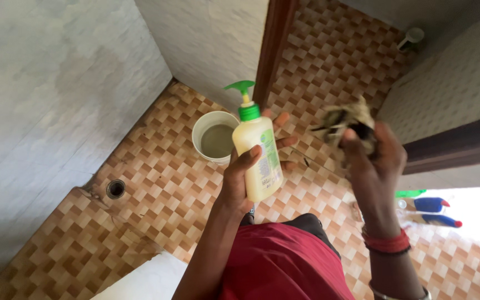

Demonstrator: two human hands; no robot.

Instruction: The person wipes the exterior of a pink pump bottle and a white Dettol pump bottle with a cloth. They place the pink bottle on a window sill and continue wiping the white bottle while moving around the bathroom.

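My left hand (243,175) grips a pale yellow pump bottle (258,150) with a green pump head, held upright at chest height. My right hand (376,158) is raised beside it on the right, its fingers closed on a crumpled, dirty scrubbing pad (345,119). The pad is blurred. The two hands are apart, with the bottle's pump nozzle pointing left, away from the pad.
A white bucket (206,153) of murky water stands on the brown checkered tile floor (162,183) below the bottle. A round floor drain (115,189) lies left. A dark wooden door frame (273,50) rises behind. Coloured bottles (431,211) lie at the right.
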